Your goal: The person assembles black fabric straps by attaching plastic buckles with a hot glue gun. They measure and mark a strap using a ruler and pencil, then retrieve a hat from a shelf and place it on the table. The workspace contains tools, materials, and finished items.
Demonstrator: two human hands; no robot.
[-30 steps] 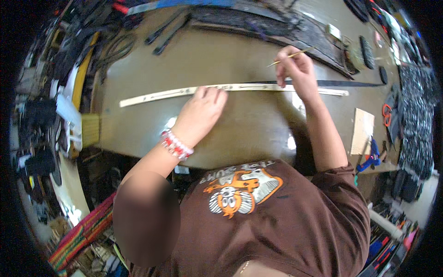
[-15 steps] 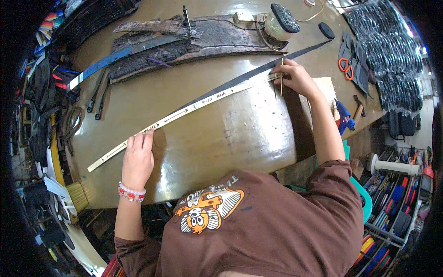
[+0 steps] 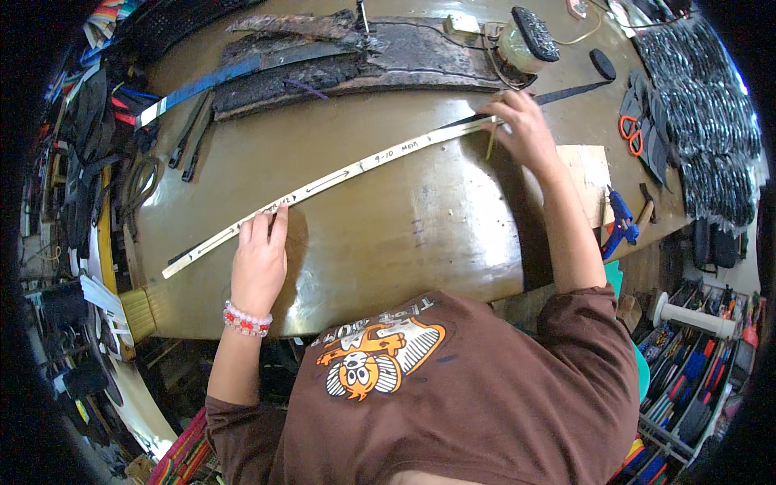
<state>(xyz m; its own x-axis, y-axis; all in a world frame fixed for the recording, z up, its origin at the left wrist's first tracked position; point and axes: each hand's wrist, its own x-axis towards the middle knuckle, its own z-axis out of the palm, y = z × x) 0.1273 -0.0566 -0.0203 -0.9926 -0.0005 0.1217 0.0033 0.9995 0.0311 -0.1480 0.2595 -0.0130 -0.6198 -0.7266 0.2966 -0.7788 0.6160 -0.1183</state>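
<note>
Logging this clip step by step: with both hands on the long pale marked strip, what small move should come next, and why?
Probably draw the thin pencil-like stick along the long pale measuring strip. The left hand presses the strip flat on the brown table, over a black strap; the right hand holds the stick at the strip's far end.

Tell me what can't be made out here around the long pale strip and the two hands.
- Head view: the right hand holds a thin stick; its upper end is hidden by the fingers.
- The pale strip has its right end covered by that hand.
- The dark strap under it is mostly hidden by the strip.
- Under the left hand, fingertip contact is too small to judge.
</note>
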